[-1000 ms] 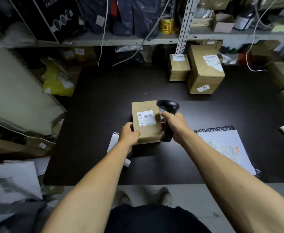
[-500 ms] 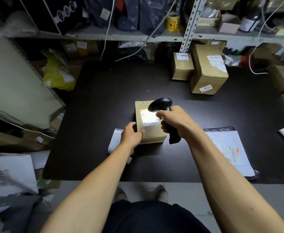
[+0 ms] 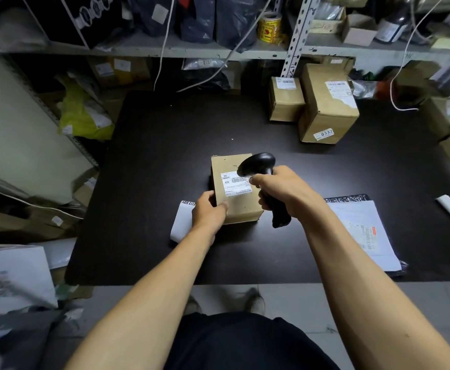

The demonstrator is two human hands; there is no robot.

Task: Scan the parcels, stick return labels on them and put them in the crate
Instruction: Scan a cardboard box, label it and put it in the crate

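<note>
Left grip [image 3: 209, 212]: holds cardboard parcel [image 3: 235, 206] on counter [image 3: 151, 161].
Right grip [image 3: 282, 190]: wrapped around black scanner [image 3: 258, 164], head over parcel label [image 3: 233, 184].
Parcel: closed.

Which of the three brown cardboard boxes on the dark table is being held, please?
The small brown cardboard box at the table's middle: the left hand grips its near corner. The small box and the larger box marked 0332 stand untouched at the back.
</note>
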